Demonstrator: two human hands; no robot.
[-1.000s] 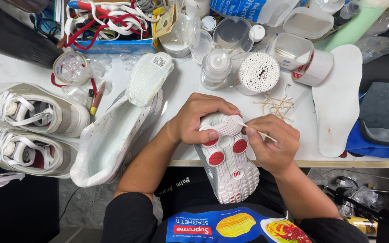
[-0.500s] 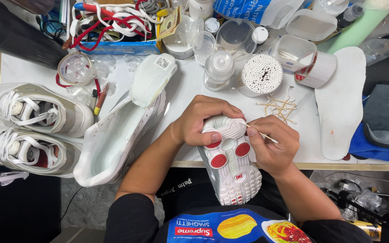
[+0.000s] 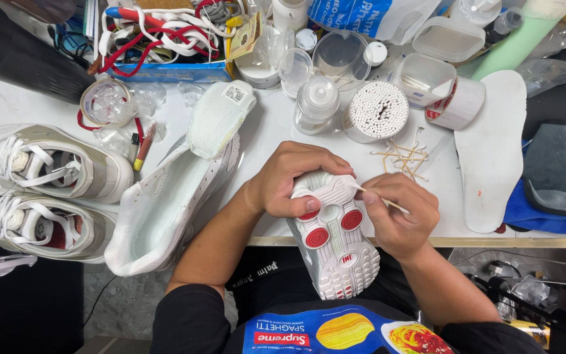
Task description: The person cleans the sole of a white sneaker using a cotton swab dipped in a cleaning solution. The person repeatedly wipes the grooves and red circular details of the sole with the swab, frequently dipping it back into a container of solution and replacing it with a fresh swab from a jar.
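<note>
Two hands meet over one upturned sneaker (image 3: 333, 244) at the near edge of the tabletop (image 3: 276, 128). It lies sole up, white tread with red round pads, its long axis running from the far end under the hands down toward the person's lap, leaning slightly to the right as it comes near. Which end is toe and which is heel cannot be told for sure, since the far end is covered. The left hand (image 3: 294, 178) wraps that far end from the left, fingers curled over the top edge and thumb pressed on the sole beside a red pad, its grip clamped on the shoe. The right hand (image 3: 397, 216) sits just right of the sole, fingers pressed together pinching a thin wooden stick (image 3: 376, 197). The stick slants up and left, its tip touching the sole's far right edge, close beside the left fingertips. A round tub of cotton swabs (image 3: 376, 111) and loose sticks (image 3: 402, 156) lie beyond
</note>
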